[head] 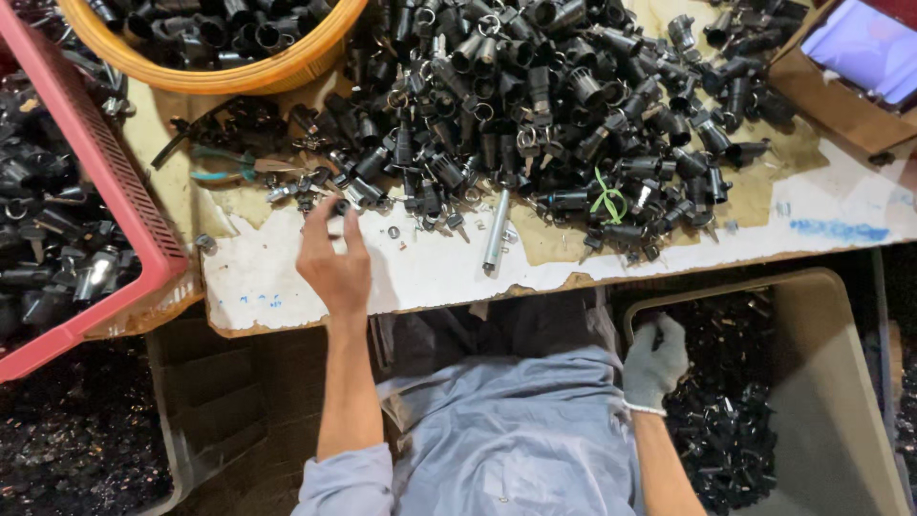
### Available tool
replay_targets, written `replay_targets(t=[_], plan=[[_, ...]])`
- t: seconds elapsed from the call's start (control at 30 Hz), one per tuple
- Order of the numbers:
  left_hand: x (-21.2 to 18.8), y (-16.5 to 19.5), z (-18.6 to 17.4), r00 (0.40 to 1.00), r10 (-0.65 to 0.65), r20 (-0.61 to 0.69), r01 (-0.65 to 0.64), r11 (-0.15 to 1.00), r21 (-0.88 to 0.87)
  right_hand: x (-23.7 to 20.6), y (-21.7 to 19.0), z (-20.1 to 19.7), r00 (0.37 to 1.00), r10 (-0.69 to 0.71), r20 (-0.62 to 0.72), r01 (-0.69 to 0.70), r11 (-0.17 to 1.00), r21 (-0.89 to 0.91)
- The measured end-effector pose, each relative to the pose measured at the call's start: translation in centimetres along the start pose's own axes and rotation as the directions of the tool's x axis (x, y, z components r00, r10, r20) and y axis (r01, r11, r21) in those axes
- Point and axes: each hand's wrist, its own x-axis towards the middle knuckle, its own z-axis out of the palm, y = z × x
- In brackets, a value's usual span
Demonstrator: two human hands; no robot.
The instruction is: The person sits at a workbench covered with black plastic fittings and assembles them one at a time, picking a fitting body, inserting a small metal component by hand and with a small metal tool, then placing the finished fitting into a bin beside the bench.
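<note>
Left hand (333,263), bare, reaches toward twelve o'clock, fingers pinching a small black part (341,206) at the edge of the heap of black fittings (535,105). Right hand (653,361), gloved, is closed at the grey bin's (841,382) nine-o'clock rim; contents cannot be told.

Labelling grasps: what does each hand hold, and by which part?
Left hand: fingertips on small black parts at the pile's edge; a firm hold can't be told. Right hand, gloved, is over the bin of black parts; its contents are hidden.
</note>
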Motion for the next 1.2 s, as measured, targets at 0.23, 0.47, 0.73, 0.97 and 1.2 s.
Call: replay_targets(t=[0.23, 0.47, 0.73, 0.97, 1.2], plan=[[-5.2, 2.8, 1.9, 0.994, -0.088, 0.062, 0.095, 0.989, -0.114, 6.7, -11.5, -0.3, 0.822, -0.555, -0.127, 0.541, 0.692, 0.478], [-4.6, 2.0, 2.9, 0.993, -0.086, 0.086, 0.1, 0.979, -0.179, 17.2, -23.6, 6.7, 0.757, -0.653, 0.021, 0.653, 0.757, -0.023], [-4.6, 3.0, 3.7, 0.989, -0.104, 0.105, 0.117, 0.986, -0.12, 19.4, -23.1, 8.9, 0.742, -0.659, 0.125, 0.664, 0.748, 0.0], [-5.2, 3.5, 3.1, 0.989, -0.123, 0.085, 0.135, 0.977, -0.167, 18.9, -20.9, 4.1, 0.853, -0.4, 0.335, -0.197, 0.347, 0.917], [-5.8, 2.7, 2.7, 0.963, -0.241, 0.119, 0.264, 0.927, -0.266, 9.2, -20.1, 0.6, 0.678, -0.597, 0.43, 0.032, 0.607, 0.794]])
